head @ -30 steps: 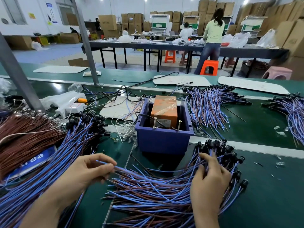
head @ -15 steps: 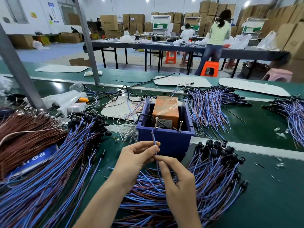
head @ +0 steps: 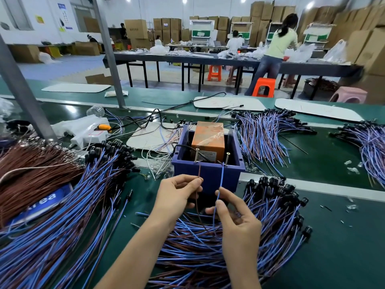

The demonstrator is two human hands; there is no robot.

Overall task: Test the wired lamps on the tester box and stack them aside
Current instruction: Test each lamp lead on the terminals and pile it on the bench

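Blue box, orange block; wires blue, brown; heads seemingly black.

This is a factory assembly hall: a long green belt heaped with bundles of wired lamps, workers at a long table behind, plastic stools, and cartons stacked high along the back wall.

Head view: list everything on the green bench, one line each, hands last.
tester box: one, blue with orange unit inside, centre.
screws: two, metal, box's front rim.
lamp bundles: four, blue-and-brown wires with black heads; left, near centre, behind right, far right.
brown wire heap: one, far left.
power strip: one, white, back left.
left hand: pinches a brown wire below the left screw.
right hand: pinches a blue wire below the right screw.
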